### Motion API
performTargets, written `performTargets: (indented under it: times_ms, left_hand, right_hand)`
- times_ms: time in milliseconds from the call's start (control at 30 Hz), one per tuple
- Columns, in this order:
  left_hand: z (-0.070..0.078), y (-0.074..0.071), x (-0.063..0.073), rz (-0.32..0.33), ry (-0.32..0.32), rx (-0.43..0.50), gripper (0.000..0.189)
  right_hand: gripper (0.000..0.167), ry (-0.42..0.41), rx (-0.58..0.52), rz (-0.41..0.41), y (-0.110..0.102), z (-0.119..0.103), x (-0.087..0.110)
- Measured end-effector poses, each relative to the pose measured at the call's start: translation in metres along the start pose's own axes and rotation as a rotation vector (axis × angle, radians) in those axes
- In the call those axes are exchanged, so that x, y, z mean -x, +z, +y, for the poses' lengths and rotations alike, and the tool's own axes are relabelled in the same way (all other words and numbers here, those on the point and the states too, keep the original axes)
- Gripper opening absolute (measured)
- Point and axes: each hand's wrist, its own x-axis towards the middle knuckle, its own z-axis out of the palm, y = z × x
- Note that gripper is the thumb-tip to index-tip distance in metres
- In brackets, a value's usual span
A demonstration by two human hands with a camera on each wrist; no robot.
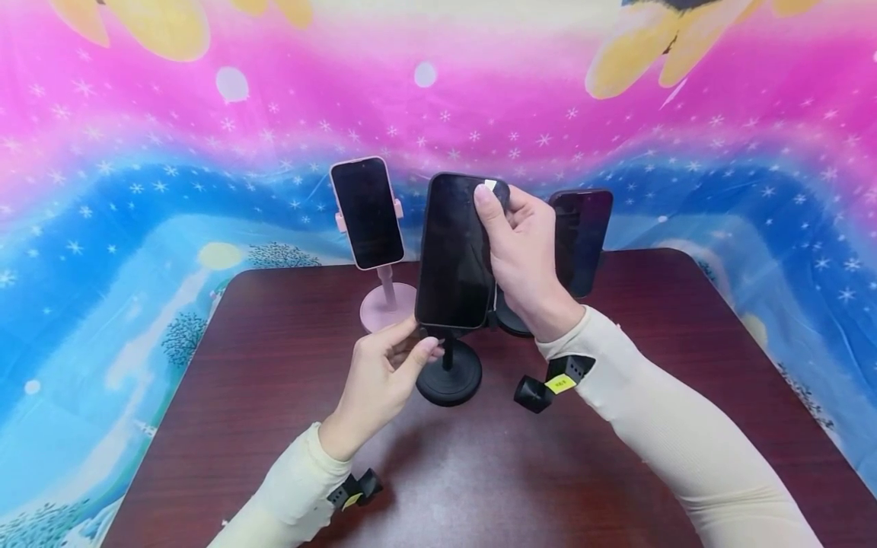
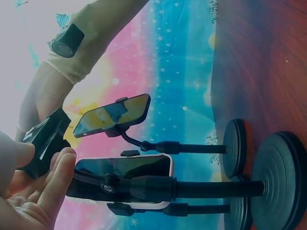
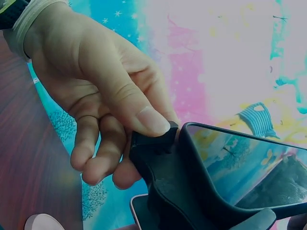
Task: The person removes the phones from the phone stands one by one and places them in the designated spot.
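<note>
A black phone [image 1: 452,259] stands upright at the centre, in front of the clamp of a black phone stand [image 1: 448,374]. At its upper right corner, my right hand [image 1: 527,262] pinches the end of the stand's black clamp [image 3: 165,172] between thumb and forefinger, beside the phone's edge. Its other fingers are loosely curled. Below the phone, my left hand [image 1: 380,377] holds the lower part of the clamp with thumb and fingers. The left wrist view shows the black holder [image 2: 45,143] between them, partly covered by the hand.
Behind to the left stands a pink phone stand [image 1: 385,301] bearing a pink-cased phone [image 1: 368,213]. Another dark phone [image 1: 585,240] is on a black stand behind my right hand. All stand on a dark red-brown table [image 1: 274,380], with a patterned cloth [image 1: 438,106] behind.
</note>
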Motion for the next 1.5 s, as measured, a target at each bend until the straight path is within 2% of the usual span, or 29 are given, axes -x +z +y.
performTargets:
  times_ms: [233,533,867,1067,1333,1500]
  left_hand:
    - [0.001,0.000,0.000,0.017,0.040,-0.055,0.035]
    - [0.002,0.002,-0.001,0.044,0.101,-0.118,0.037]
    - [0.002,0.002,0.000,0.048,0.083,-0.168,0.033]
    - [0.002,0.002,0.001,0.060,0.081,-0.179,0.033]
    - [0.004,0.002,0.000,0.035,0.059,-0.177,0.032]
    - [0.003,0.003,0.000,0.039,0.056,-0.163,0.032]
  right_hand:
    - [0.022,0.003,0.001,0.031,-0.003,-0.005,0.000]
    - [0.023,-0.050,-0.028,0.066,-0.003,-0.014,-0.004]
    - [0.023,-0.003,0.084,0.056,-0.012,-0.023,0.002]
    - [0.021,0.033,0.075,0.027,-0.014,-0.024,0.006]
    - [0.023,0.071,0.060,0.052,-0.019,-0.021,0.012]
    - [0.023,0.107,0.058,0.015,-0.021,-0.024,0.018]
